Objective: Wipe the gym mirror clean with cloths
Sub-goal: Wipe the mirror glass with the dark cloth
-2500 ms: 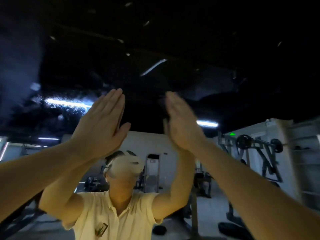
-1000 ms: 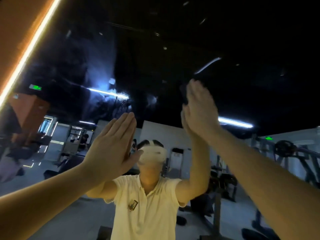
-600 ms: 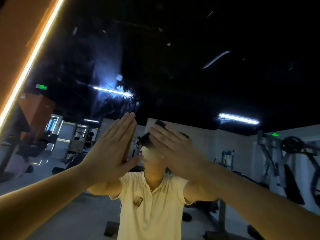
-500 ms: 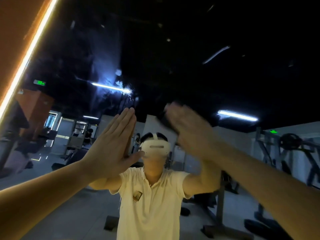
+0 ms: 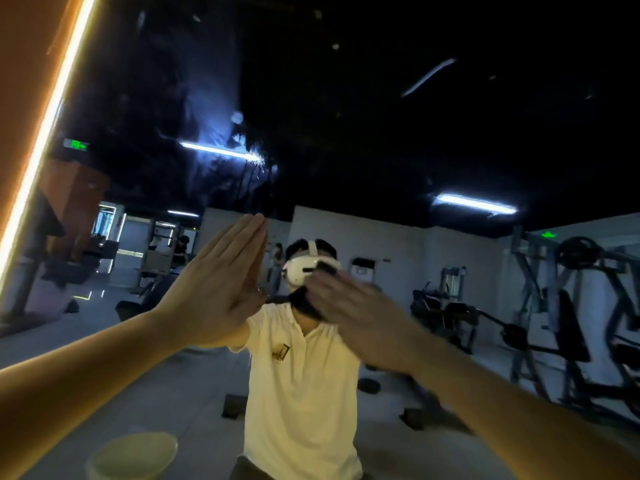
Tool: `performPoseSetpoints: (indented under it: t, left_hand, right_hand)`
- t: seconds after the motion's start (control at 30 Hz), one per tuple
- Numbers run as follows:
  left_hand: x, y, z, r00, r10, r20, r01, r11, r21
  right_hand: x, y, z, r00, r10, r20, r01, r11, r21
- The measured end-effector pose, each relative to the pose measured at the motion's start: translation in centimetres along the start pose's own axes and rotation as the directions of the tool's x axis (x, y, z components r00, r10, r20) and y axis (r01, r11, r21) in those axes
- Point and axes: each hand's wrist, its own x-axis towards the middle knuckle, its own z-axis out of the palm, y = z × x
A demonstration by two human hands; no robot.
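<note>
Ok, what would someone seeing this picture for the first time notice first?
Two bare hands meet the big gym mirror at the centre: the left hand lies flat on the glass, and the motion-blurred right hand presses a dark cloth beside it. Behind them is the person's reflection, in a pale yellow polo shirt and white headset. A glowing orange light strip slants up the left edge.

No word or number reads clearly for you here. Reflected in the mirror (image 5: 346, 98): a left green sign (image 5: 75, 144) up by the dark ceiling, symbol blurred. A right green sign (image 5: 548, 234) above the weight rack (image 5: 581, 289), also blurred. The shirt badge (image 5: 281, 351) is illegible.
</note>
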Motion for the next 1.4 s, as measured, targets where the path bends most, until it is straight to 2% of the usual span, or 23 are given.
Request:
performPoseSetpoints:
  t: [0.07,0.1,0.17,0.23,0.27,0.33,0.4,0.47,0.57,0.63,0.7,0.77,0.83,0.9,0.93,0.97,1.03,1.13,1.17,1.23,1.27,1.33,1.4]
  left_hand:
    - [-1.6,0.4,0.0,1.0,0.004,0.0,-0.004,1.0,0.027]
    - [-2.2,0.8,0.0,1.0,-0.013,-0.006,0.013,0.999,0.029]
    - [-3.1,1.5,0.2,0.996,-0.084,-0.029,0.084,0.996,-0.002]
    - [-3.9,2.2,0.4,0.987,-0.151,-0.047,0.149,0.988,-0.043]
    - [-4.4,2.4,0.5,0.985,-0.167,-0.053,0.164,0.985,-0.061]
    - [-5.6,2.9,0.7,0.984,-0.161,-0.073,0.154,0.984,-0.092]
    - [-7.0,3.3,1.0,0.984,-0.151,-0.093,0.14,0.983,-0.115]
    - [-8.5,3.7,1.2,0.981,-0.174,-0.084,0.163,0.978,-0.127]
    - [-10.2,4.4,1.7,0.985,-0.165,-0.047,0.159,0.981,-0.111]
    - [-11.0,4.8,2.2,0.992,-0.123,-0.032,0.12,0.989,-0.088]
    - [-11.3,5.1,3.0,0.993,-0.113,-0.021,0.111,0.991,-0.071]
    - [-11.4,5.4,3.8,0.988,-0.151,-0.029,0.148,0.986,-0.08]
    - [-11.3,5.7,4.4,0.984,-0.173,-0.043,0.169,0.982,-0.089]
    - [-11.3,5.9,4.8,0.982,-0.18,-0.051,0.174,0.98,-0.1]
    - [-11.3,5.9,4.9,0.982,-0.183,-0.053,0.177,0.979,-0.103]
    - [-11.3,5.9,5.1,0.981,-0.185,-0.052,0.179,0.978,-0.102]
    - [-11.3,5.8,5.4,0.981,-0.189,-0.048,0.184,0.979,-0.089]
    - [-11.2,5.8,5.7,0.983,-0.175,-0.065,0.17,0.983,-0.071]
    - [-11.3,5.7,5.7,0.983,-0.165,-0.075,0.16,0.984,-0.073]
    - [-11.3,5.6,5.9,0.984,-0.152,-0.092,0.145,0.986,-0.078]
    - [-11.3,5.6,6.0,0.983,-0.155,-0.095,0.148,0.986,-0.076]
    - [-11.1,5.9,6.3,0.979,-0.178,-0.098,0.172,0.983,-0.065]
    - [-10.9,6.6,6.6,0.969,-0.216,-0.121,0.209,0.976,-0.064]
  right_hand:
    - [-0.9,4.1,-0.6,0.968,0.249,-0.02,-0.249,0.968,0.025]
    - [-1.0,5.9,-1.0,0.907,0.421,-0.028,-0.418,0.906,0.062]
    - [-0.7,7.5,-1.5,0.713,0.698,-0.068,-0.686,0.714,0.141]
    - [1.0,5.9,-1.0,0.6,0.793,-0.107,-0.77,0.608,0.193]
    - [2.0,3.8,-0.5,0.602,0.788,-0.126,-0.761,0.614,0.206]
    - [3.4,-1.5,0.6,0.709,0.688,-0.153,-0.659,0.724,0.202]
    - [3.7,-7.6,1.4,0.863,0.49,-0.126,-0.465,0.866,0.182]
    - [2.4,-12.8,2.2,0.972,0.231,-0.044,-0.22,0.959,0.181]
    - [-1.9,-14.5,3.3,0.994,-0.101,0.042,0.095,0.988,0.119]
    - [-4.7,-11.6,3.5,0.993,-0.099,0.07,0.092,0.991,0.093]
    - [-7.0,-7.2,3.1,0.988,0.112,0.108,-0.122,0.988,0.096]
    - [-9.0,-3.1,2.5,0.886,0.455,0.092,-0.464,0.874,0.144]
    - [-9.7,-1.2,1.5,0.678,0.733,0.052,-0.728,0.66,0.183]
    - [-8.4,-2.9,1.3,0.526,0.85,0.026,-0.834,0.509,0.212]
    - [-7.5,-4.9,1.4,0.495,0.869,0.016,-0.851,0.481,0.21]
    - [-6.5,-7.5,1.7,0.501,0.865,0.016,-0.849,0.487,0.206]
    - [-4.8,-13.4,2.3,0.615,0.788,0.028,-0.773,0.595,0.22]
    - [-3.5,-21.2,3.1,0.91,0.41,0.06,-0.41,0.871,0.271]
    - [-3.7,-22.3,3.3,0.965,0.252,0.066,-0.26,0.927,0.268]
    - [-5.1,-21.8,3.5,0.993,0.081,0.09,-0.099,0.972,0.214]
    - [-6.2,-20.7,3.5,0.987,0.1,0.123,-0.123,0.974,0.19]
    - [-8.9,-17.9,3.3,0.953,0.262,0.149,-0.285,0.944,0.163]
    - [-12.1,-14.8,3.2,0.86,0.491,0.142,-0.509,0.844,0.166]
